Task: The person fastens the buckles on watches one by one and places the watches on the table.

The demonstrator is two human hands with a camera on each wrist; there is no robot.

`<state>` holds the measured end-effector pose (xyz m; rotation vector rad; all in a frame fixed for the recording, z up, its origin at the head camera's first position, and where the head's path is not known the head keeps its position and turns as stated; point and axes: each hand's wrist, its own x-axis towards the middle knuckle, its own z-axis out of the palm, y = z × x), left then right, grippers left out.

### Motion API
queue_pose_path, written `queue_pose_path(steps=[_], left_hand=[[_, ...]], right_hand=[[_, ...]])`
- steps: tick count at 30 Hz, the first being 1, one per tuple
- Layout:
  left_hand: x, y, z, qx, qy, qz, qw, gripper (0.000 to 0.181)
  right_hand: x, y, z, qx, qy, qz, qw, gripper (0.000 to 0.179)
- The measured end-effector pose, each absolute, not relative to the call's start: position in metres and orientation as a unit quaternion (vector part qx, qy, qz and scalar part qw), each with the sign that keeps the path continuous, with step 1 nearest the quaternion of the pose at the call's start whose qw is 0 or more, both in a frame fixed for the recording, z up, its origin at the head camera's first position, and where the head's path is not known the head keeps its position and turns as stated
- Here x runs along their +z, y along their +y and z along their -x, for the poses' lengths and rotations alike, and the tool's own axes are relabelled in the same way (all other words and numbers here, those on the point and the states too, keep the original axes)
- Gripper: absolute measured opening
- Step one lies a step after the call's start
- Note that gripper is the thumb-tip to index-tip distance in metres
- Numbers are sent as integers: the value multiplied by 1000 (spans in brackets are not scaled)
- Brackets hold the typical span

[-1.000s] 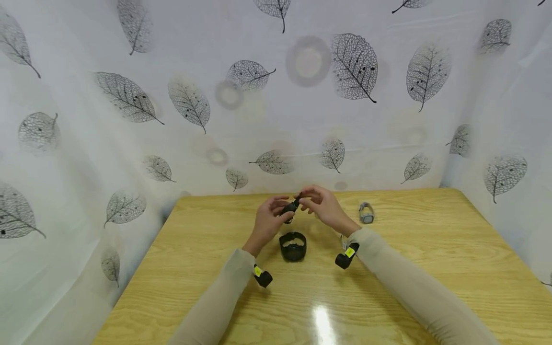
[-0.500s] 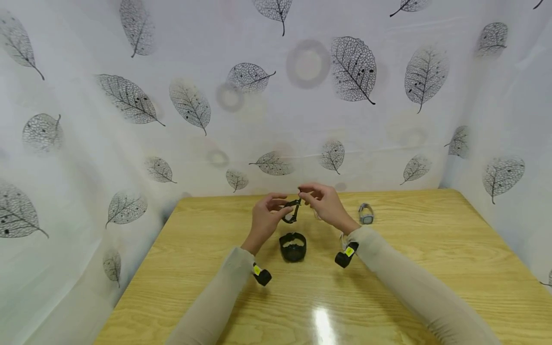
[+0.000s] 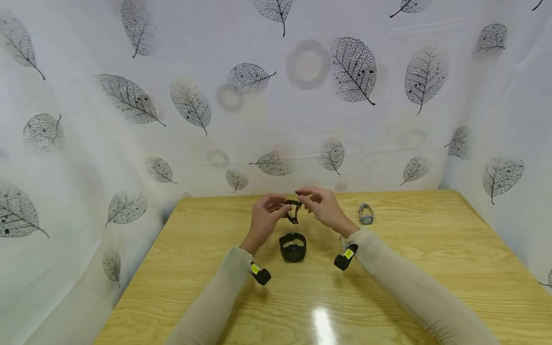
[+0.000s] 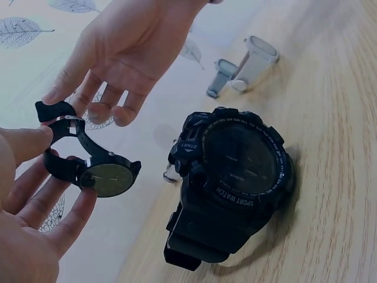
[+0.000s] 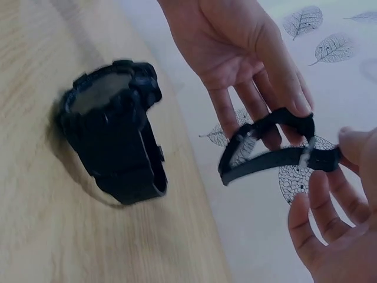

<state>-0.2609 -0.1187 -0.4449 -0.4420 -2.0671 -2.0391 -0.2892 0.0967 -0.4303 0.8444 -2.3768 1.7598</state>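
A slim black wristwatch (image 4: pixel 106 180) is held up above the table, its strap bent into a loop through the buckle. My left hand (image 3: pixel 264 218) grips it, thumb on the strap and fingers behind, as the left wrist view shows. My right hand (image 3: pixel 324 208) pinches the free strap end (image 4: pixel 56 111) between thumb and fingers, close to the buckle (image 5: pixel 306 152). The dial faces the left wrist camera. Below both hands, a bulky black sport watch (image 3: pixel 293 251) sits on the table with its strap closed in a ring.
A grey watch (image 3: pixel 366 218) stands on the wooden table (image 3: pixel 431 249) right of my right hand. Behind the sport watch, the left wrist view has a pale watch (image 4: pixel 259 56) beside a smaller blue-grey one (image 4: pixel 222 76). A leaf-print curtain (image 3: pixel 276 120) hangs behind the table.
The held watch has turned, so its strap now shows as an open loop. My right hand has shifted slightly at the strap end. The sport watch and grey watch stay put.
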Motion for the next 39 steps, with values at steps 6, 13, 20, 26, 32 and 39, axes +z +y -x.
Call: queue_pose_path(steps=[6, 13, 20, 26, 32, 39], left_hand=[[-445, -120, 261, -713, -682, 135, 95, 26], [-446, -120, 261, -727, -668, 134, 87, 24], [-447, -118, 260, -736, -659, 128, 90, 23], [-445, -118, 260, -739, -658, 116, 89, 24], [-445, -119, 261, -739, -657, 118, 93, 23], [-445, -119, 260, -739, -656, 123, 88, 22]], right_hand=[[-429, 98, 291, 525, -799, -294, 12, 32], [-432, 95, 291, 497, -809, -313, 19, 33], [-439, 90, 288, 521, -801, -288, 55, 33], [-443, 88, 286, 538, -797, -265, 76, 22], [-440, 90, 286, 522, -805, -269, 87, 19], [-440, 89, 287, 507, -806, -287, 105, 16]])
